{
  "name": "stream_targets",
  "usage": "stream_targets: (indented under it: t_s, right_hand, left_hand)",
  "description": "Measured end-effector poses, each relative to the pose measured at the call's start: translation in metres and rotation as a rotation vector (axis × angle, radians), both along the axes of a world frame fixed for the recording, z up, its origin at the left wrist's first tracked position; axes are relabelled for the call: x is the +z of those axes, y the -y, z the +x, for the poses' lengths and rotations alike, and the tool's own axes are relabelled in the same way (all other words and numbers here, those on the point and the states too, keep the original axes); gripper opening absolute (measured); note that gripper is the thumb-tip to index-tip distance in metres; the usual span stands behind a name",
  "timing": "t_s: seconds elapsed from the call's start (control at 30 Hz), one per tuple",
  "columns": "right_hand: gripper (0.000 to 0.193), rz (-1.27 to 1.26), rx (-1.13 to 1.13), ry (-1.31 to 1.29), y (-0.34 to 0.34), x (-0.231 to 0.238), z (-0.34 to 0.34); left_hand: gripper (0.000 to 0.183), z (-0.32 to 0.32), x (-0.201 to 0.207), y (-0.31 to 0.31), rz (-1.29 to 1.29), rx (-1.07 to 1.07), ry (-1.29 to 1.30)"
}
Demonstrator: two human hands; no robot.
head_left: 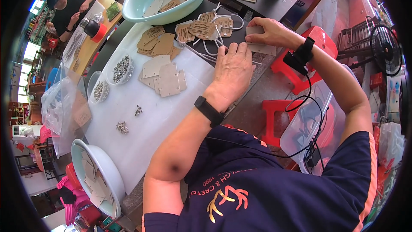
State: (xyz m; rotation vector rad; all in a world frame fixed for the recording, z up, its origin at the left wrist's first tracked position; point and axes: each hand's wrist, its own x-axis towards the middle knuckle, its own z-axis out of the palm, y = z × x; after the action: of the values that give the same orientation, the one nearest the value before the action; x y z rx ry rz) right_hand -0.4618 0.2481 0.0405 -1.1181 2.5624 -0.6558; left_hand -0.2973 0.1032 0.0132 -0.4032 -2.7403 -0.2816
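**My Right Hand [274, 34] Bends Round a Grey Card [255, 30], My Left Hand [234, 71] Lies by White Cords [201, 55]**

My right thumb and pointing finger make a curve with the thin, flat grey card between them, at the table's edge. I cannot tell if they pinch it tight. Another smooth grey card [264, 50] lies just under that hand. My left hand is back-side up, with its fingers bent down near the soft, round cords. I cannot see its palm, so I cannot tell if it holds anything.

Past my left fingertips is a messy heap of tan tags [202, 30], with print on them and cords in loops. Next to it is a pile of plain tan cards [156, 43], flat with bent-in corners. Nearer to me, more grey cards [168, 77] overlap, with tiny holes in them.

They sit on a smooth white sheet [167, 116]. On it are two clear, round tubs, a big one [121, 69] and a small one [99, 91], full of shiny metal bits. Two little heaps of bits, one dark [138, 110] and one silvery [122, 127], lie loose nearby.

Farther out, a wide, pale green bowl [171, 18] holds more cards. Another round bowl [115, 184] holds grey ones. Shiny red plastic stools [317, 45] and a see-through bin [307, 124] are on my right.
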Motion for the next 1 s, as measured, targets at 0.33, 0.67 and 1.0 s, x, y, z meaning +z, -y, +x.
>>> stream_targets:
  t_s: [0.33, 0.67, 1.0]
  right_hand:
    - [0.059, 0.093, 0.005, 0.166, 0.009, 0.014, -0.006]
    - [0.057, 0.129, 0.102, 0.123, 0.014, 0.01, -0.017]
    - [0.053, 0.254, 0.124, 0.125, 0.021, 0.014, -0.02]
  left_hand:
    - [0.043, -0.001, 0.0, -0.002, 0.008, 0.006, -0.029]
    - [0.035, -0.006, 0.004, -0.001, -0.041, -0.031, -0.016]
    - [0.034, -0.011, 0.01, 0.002, 0.008, -0.046, 0.006]
